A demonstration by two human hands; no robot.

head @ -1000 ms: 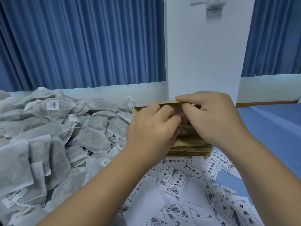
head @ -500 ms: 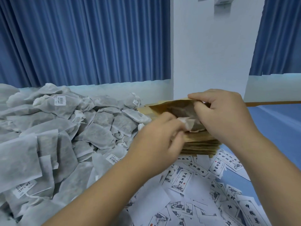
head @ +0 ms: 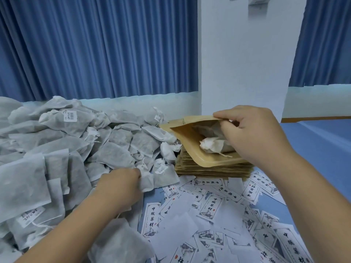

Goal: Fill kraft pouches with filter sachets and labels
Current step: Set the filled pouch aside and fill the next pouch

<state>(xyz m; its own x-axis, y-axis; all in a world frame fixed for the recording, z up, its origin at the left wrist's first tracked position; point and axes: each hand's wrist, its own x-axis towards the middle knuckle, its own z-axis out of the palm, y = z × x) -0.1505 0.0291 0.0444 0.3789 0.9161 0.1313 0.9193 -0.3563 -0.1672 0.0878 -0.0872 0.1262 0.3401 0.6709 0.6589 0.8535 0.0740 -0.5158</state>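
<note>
Two sachets (head: 214, 145) in pouch (head: 188, 141); left hand (head: 121, 185) has dropped to pile (head: 76, 149), gripping another sachet (head: 147, 182); right hand (head: 254, 135) pinches mouth open.

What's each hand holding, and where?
Right hand pinches the open pouch by its upper mouth edge; left hand grips a sachet at its edge.

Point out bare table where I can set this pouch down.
Bare blue table lies right of the pouch stack, beyond the scattered labels. The sachet heap crowds the left; labels cover the front.
</note>
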